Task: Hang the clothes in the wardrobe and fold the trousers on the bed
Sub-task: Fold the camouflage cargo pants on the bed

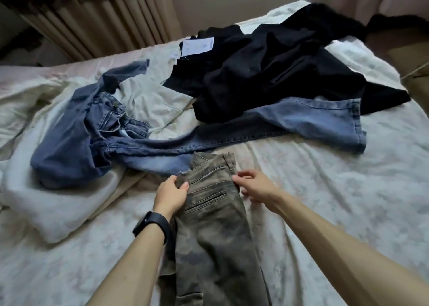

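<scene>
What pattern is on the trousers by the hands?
The trousers are green-brown camouflage, seen in the head view.

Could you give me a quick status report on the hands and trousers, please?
Left hand grips camouflage trousers at waistband; right hand at opposite edge, grip unclear. Not yet folded. Blue jeans lie just beyond.

— Is there any writing to read here?
— One candidate only: the white paper tag (197, 44) on the black garment (278, 73) at the far side of the bed (325, 189). It bears a few faint grey marks, too small and blurred to make out.
— And the wristband?
— The black wristband (152, 224) on the left wrist has a dark face with no legible digits.
— The jeans (69, 148), the camouflage trousers (213, 236)?
— Nothing legible on either, so no text can be read.
</scene>
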Demonstrator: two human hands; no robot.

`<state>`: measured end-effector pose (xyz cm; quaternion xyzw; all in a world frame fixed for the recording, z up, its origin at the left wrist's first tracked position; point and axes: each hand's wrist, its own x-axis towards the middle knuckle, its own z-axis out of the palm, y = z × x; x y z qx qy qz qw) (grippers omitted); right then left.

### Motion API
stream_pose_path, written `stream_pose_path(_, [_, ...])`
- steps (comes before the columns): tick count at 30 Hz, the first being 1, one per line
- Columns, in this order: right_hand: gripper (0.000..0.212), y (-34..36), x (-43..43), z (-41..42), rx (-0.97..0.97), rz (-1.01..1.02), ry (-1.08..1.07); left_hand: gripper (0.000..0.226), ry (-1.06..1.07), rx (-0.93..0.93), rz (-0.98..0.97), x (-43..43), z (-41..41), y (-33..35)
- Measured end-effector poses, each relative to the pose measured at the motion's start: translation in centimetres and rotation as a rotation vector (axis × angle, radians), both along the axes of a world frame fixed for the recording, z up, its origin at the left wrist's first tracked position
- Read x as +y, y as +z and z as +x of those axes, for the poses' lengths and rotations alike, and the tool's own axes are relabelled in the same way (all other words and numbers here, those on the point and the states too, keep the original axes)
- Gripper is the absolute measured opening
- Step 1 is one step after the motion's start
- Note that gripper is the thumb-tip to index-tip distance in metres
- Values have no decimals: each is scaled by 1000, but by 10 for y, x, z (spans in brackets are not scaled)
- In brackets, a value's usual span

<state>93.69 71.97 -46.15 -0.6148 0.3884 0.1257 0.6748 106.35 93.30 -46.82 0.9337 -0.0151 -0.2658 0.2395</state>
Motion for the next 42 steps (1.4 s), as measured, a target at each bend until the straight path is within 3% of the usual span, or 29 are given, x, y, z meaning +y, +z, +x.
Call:
stream_pose_path(3, [18, -4, 1, 1, -52, -46, 12, 24, 19, 21, -150, -16, 5, 5])
stream_pose_path(5, [19, -3, -4, 1, -44, -374, 46, 17, 8, -41, -229, -17, 9, 16])
stream_pose_path(7, [26, 0, -8, -4, -97, -721, -52, 17, -51, -201, -253, -14, 9, 31])
stream_pose_path(9, [26, 2, -8, -2, -203, -867, -93, 17, -72, -338, -303, -7, 12, 41])
stream_pose_path(10, [22, 2, -8, 4, -195, -888, -44, 16, -74, -361, -281, -5, 16, 43])
stream_pose_path(12, [10, 4, -8, 14, 11, -829, 154, 14, -93, -274, -147, -3, 20, 39])
stream_pose_path(14, [22, 4, 0, 13, 158, -782, 322, 13, -150, -154, -71, 0, 15, 26])
stream_pose_path(16, [28, 7, 9, 6, 62, -835, 226, 19, -204, -145, -144, -1, 9, 21])
stream_pose_path(18, [29, 10, 17, 6, -85, -881, 116, 22, -217, -277, -163, -7, 12, 30])
stream_pose_path(21, [44, 9, 22, 8, -36, -713, 144, 26, -285, -455, 0, -19, 31, 43])
stream_pose_path(24, [55, 4, 39, -16, -18, -621, 224, 29, -238, -355, 217, -21, 44, 39])
stream_pose_path(26, [52, 4, 53, -39, -83, -539, 105, 27, -98, -233, 271, -20, 47, 33])
stream_pose_path(28, [32, 2, 61, -69, -94, -455, -54, 31, -47, -251, 224, -23, 37, 28])
stream_pose_path(30, [11, 1, 68, -106, -15, -394, -88, 51, -109, -383, 171, -20, 7, 23])
stream_pose_path(32, [6, 3, 82, -151, 81, -342, -112, 67, -242, -544, 141, -9, -40, 24])
stream_pose_path(36, [1, 13, 113, -213, 165, -251, -219, 63, -635, -602, 75, 18, -135, 23])
stream_pose_path(39, [26, 18, 126, -212, 131, 51, -249, 60, -750, -412, 182, 38, -174, 19])
stream_pose_path(42, [42, 24, 130, -192, 171, 572, -449, 64, -815, -271, 327, 59, -179, 16])
